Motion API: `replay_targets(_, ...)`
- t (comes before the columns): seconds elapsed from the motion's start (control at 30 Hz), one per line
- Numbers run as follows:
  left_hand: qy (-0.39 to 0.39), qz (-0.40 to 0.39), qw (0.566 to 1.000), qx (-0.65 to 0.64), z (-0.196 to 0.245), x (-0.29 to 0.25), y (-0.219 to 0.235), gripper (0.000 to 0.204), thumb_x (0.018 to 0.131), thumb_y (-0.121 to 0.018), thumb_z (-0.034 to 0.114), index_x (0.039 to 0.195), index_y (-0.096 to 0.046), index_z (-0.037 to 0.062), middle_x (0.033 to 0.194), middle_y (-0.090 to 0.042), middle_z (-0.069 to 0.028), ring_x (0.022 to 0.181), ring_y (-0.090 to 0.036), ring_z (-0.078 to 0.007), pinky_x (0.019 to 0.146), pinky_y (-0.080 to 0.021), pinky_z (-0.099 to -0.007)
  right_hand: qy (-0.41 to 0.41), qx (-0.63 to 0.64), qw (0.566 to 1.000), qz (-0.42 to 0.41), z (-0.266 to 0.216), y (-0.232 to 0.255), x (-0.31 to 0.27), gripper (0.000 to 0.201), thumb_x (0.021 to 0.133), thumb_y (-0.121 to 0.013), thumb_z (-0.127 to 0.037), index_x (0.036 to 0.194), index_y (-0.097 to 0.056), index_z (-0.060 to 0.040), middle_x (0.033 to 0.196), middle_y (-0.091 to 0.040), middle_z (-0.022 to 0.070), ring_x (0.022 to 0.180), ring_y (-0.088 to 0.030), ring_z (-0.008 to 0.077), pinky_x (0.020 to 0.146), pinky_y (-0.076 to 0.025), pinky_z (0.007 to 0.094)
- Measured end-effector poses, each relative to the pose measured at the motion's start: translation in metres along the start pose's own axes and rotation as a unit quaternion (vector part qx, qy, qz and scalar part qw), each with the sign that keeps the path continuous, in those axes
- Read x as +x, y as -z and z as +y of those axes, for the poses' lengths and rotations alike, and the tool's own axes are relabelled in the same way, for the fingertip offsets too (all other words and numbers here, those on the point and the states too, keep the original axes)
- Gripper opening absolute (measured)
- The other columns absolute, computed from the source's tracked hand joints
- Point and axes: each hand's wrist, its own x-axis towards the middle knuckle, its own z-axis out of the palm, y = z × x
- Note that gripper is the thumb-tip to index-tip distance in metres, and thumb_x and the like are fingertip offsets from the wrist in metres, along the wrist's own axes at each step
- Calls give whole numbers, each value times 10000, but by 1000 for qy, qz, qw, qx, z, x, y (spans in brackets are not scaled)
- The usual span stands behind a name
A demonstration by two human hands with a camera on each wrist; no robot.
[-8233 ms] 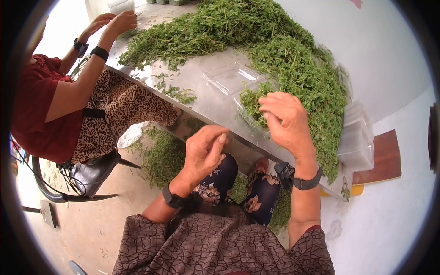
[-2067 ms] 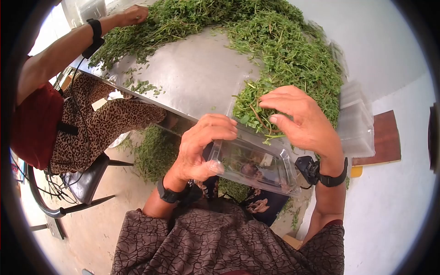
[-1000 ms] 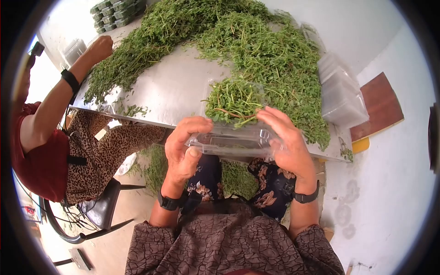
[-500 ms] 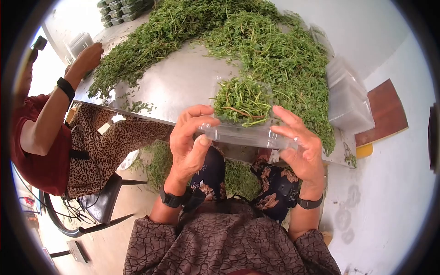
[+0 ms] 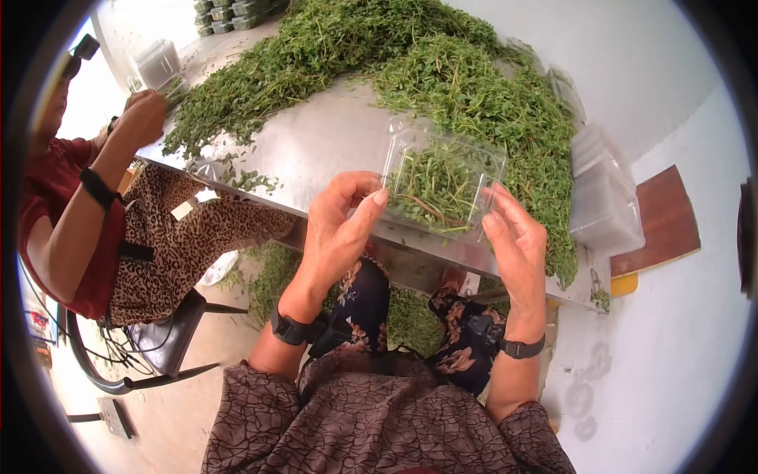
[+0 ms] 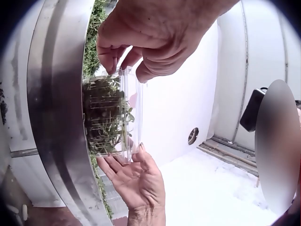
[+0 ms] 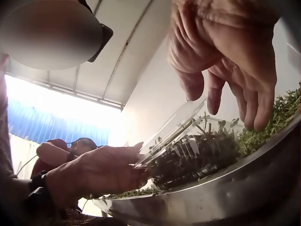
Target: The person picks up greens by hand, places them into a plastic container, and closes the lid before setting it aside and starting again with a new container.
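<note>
A clear plastic clamshell box [image 5: 446,178] filled with green leafy stems sits at the table's near edge, its lid folded down over the greens. My left hand [image 5: 341,229] pinches the lid's left front corner between thumb and fingers. On the opposite side, my right hand [image 5: 517,241] holds the lid's edge with the thumb in front and fingers along the side. The left wrist view shows the box side-on, a slim gap between lid [image 6: 134,113] and tray. In the right wrist view the lid [image 7: 171,129] slants over the greens [image 7: 197,153].
A large heap of greens [image 5: 347,51] curves along the table [image 5: 316,134]. Stacked empty clamshells [image 5: 604,197] stand at the right edge, near a brown board [image 5: 659,213]. Another person [image 5: 71,229] sits at left, with filled boxes [image 5: 229,14] behind. More greens lie on the floor.
The lid, earlier raised toward me in both hands beside the open, filled tray, has swung forward and down over the greens. Both hands moved with it toward the table.
</note>
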Motion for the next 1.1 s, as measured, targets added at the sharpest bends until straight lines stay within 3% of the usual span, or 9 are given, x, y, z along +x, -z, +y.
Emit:
replay_targets(0.13,-4,-5,999,-44,-2,1,0,222,862,-644,147,961,-626,-51,975,-632,-87,827,-576,-132,766,-469,-263,-62,89,994,-11,1,-2,-1,366,844,-634,-119,1168,-601,46,1287,-529,242,1178,-533,281,973,-424,404)
replay_targets(0.3,-68,46,996,38,-1,-3,-1,304,823,-666,142,1062,-625,-41,997,-629,-101,814,-579,-148,762,-471,-272,30,29,999,6,8,-6,-4,352,856,-620,-92,1182,-596,37,1251,-571,191,1171,-543,250,962,-439,352)
replay_targets(0.43,-135,64,986,78,-5,2,-3,318,825,-661,158,1074,-628,-37,1020,-631,-110,824,-578,-154,769,-473,-283,16,57,998,18,1,-11,-7,387,872,-601,-96,1234,-555,33,1238,-584,177,1163,-549,235,937,-449,329)
replay_targets(0.5,-55,34,998,22,-5,4,-3,333,827,-656,167,1090,-621,-35,1032,-632,-118,838,-572,-153,767,-472,-291,-23,85,996,-7,-2,-11,-7,433,880,-589,-93,1282,-499,41,1233,-586,178,1176,-541,246,925,-448,329)
replay_targets(0.73,-29,-23,998,43,13,16,-3,405,835,-600,130,1199,-530,-31,980,-625,-102,837,-552,-138,731,-464,-280,-46,70,997,3,-1,-12,-7,441,875,-567,-59,1288,-470,64,1236,-581,183,1187,-533,250,918,-449,329)
replay_targets(0.8,-5,-44,998,46,13,20,-3,407,834,-579,114,1206,-510,-37,955,-599,-79,834,-533,-128,710,-458,-275,-41,92,995,21,-3,-14,-7,486,854,-555,-13,1321,-434,50,1313,-520,182,1230,-495,259,957,-428,354)
replay_targets(0.93,6,-28,1000,8,8,22,-7,396,829,-587,105,1184,-518,-57,953,-569,-66,828,-514,-119,698,-454,-269,-6,101,994,48,-1,-18,-4,549,830,-548,26,1356,-391,32,1385,-441,176,1273,-448,278,1000,-395,371)
replay_targets(1.0,34,-17,999,14,15,20,-9,360,856,-558,95,1179,-524,-58,982,-547,-44,891,-516,-103,785,-430,-249,-6,126,991,49,1,-19,-3,583,816,-546,40,1373,-373,18,1409,-406,167,1285,-431,291,1022,-375,373)
replay_targets(1.1,43,-12,999,-13,14,22,-10,361,847,-566,91,1172,-532,-62,991,-546,-55,904,-522,-110,802,-434,-253,-8,128,990,53,6,-19,-2,571,819,-547,33,1365,-378,30,1401,-413,176,1281,-435,296,1023,-378,381)
